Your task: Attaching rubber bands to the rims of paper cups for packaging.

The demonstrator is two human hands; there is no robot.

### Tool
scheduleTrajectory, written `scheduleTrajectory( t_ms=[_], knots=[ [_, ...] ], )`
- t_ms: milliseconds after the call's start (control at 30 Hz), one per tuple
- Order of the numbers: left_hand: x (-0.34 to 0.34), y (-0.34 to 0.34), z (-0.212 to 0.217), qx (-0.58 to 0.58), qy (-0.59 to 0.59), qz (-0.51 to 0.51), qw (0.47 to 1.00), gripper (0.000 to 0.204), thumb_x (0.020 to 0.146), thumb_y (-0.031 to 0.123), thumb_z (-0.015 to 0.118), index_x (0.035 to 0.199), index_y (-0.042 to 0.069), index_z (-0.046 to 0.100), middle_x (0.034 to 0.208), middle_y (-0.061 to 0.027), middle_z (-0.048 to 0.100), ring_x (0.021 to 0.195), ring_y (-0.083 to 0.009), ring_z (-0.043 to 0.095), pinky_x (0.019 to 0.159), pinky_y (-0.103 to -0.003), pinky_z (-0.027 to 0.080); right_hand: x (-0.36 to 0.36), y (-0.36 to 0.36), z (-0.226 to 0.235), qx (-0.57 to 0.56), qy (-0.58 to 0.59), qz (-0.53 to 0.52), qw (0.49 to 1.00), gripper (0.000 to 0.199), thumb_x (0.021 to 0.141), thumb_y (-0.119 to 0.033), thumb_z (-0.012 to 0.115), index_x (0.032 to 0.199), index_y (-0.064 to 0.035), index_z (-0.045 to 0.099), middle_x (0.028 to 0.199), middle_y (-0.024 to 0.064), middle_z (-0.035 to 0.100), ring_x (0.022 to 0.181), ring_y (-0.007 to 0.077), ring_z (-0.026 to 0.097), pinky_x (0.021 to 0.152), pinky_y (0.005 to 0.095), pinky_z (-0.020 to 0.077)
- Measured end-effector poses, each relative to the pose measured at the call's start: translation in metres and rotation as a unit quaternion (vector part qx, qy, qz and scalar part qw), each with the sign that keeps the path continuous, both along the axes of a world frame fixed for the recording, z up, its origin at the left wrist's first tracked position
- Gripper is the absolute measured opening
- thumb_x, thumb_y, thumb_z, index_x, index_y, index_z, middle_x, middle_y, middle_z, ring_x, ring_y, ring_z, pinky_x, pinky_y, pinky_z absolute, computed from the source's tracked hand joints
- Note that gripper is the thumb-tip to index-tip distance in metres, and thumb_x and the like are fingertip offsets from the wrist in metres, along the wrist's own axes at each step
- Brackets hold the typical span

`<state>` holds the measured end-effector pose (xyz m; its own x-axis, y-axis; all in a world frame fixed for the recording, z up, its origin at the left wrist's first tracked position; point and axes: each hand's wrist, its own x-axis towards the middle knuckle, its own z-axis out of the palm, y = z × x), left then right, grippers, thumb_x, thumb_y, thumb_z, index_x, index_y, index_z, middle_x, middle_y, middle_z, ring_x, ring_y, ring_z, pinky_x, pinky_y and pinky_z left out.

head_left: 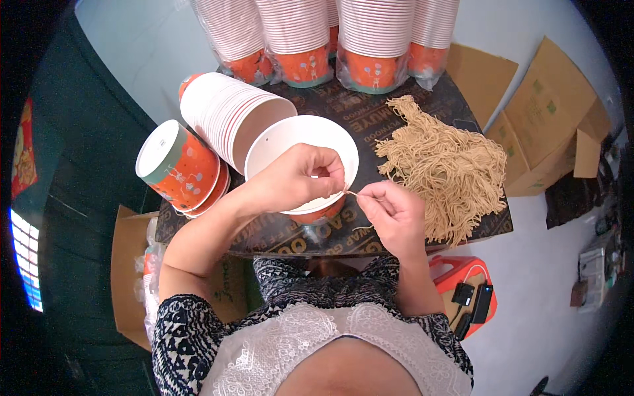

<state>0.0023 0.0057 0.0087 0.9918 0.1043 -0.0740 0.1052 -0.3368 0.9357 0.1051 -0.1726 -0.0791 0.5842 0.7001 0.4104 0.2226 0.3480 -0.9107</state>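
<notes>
A white-lined paper bucket (pixel 264 148) with an orange outside stands upright near the table's front edge. A small dark hole shows in its inner wall on the left. My left hand (pixel 300 175) reaches over the bucket, thumb and fingers pinched together at its right rim. From there a thin tan string (pixel 351 193) runs to my right hand (pixel 396 211), which pinches it just outside the rim. How the string meets the bucket is hidden by my fingers. Right of my hands lies a loose heap of tan strings (pixel 456 171).
A stack of nested paper buckets (pixel 221 115) lies on its side, left. Beside it sit upside-down orange buckets (pixel 181 165). Several plastic-wrapped bucket stacks (pixel 373 53) line the back. Cardboard boxes (pixel 548 125) stand on the right; a red stool (pixel 485 317) holds black adapters (pixel 482 303).
</notes>
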Motion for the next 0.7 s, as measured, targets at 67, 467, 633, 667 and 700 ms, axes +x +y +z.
scheduleTrajectory(
  t_ms=[67,467,633,667,700],
  knots=[
    [0.0,0.0,0.0,-0.003,0.004,-0.001,1.0,0.003,0.086,0.001,0.062,0.086,-0.001,0.064,0.075,-0.001,0.062,0.071,-0.0082,0.057,0.064,-0.024,0.048,-0.002,-0.003,0.002,0.014,-0.03,-0.022,0.999,0.004,0.092,-0.003,0.066,0.09,0.0004,0.064,0.065,-0.0048,0.053,0.057,0.0003,0.041,0.049,0.0204,0.0326],
    [-0.001,0.008,-0.003,0.107,0.028,0.023,0.994,0.011,0.087,0.005,0.06,0.079,-0.002,0.06,0.067,-0.002,0.058,0.062,-0.0099,0.055,0.056,-0.027,0.045,-0.001,-0.024,0.005,0.008,-0.081,-0.076,0.994,0.006,0.093,0.0,0.061,0.088,-0.0008,0.062,0.067,-0.0037,0.053,0.059,0.0036,0.046,0.053,0.022,0.0377],
    [-0.006,0.014,0.003,0.134,0.023,0.007,0.991,0.015,0.091,0.01,0.061,0.083,-0.002,0.061,0.07,-0.0025,0.059,0.068,-0.0097,0.057,0.06,-0.027,0.045,0.002,-0.022,0.002,0.023,-0.014,-0.017,0.999,0.002,0.092,-0.001,0.062,0.092,-0.0002,0.064,0.068,-0.0047,0.053,0.061,0.0029,0.046,0.054,0.0208,0.0381],
    [-0.012,0.018,0.007,0.16,-0.005,-0.013,0.987,0.015,0.093,0.012,0.062,0.085,-0.002,0.062,0.072,-0.0027,0.06,0.071,-0.0095,0.058,0.062,-0.028,0.046,0.003,-0.024,0.002,0.024,-0.015,-0.018,0.999,0.002,0.092,-0.001,0.062,0.092,-0.0002,0.064,0.068,-0.0047,0.053,0.061,0.0029,0.046,0.054,0.0208,0.0381],
    [-0.018,0.023,0.012,0.183,-0.013,-0.014,0.983,0.017,0.096,0.016,0.061,0.092,-0.001,0.063,0.079,-0.0043,0.063,0.08,-0.0112,0.06,0.07,-0.029,0.048,0.006,-0.029,0.002,-0.015,-0.031,-0.006,0.999,0.005,0.09,-0.002,0.065,0.094,-0.0001,0.065,0.069,-0.0033,0.054,0.061,0.005,0.048,0.056,0.0225,0.0398]
  ],
)
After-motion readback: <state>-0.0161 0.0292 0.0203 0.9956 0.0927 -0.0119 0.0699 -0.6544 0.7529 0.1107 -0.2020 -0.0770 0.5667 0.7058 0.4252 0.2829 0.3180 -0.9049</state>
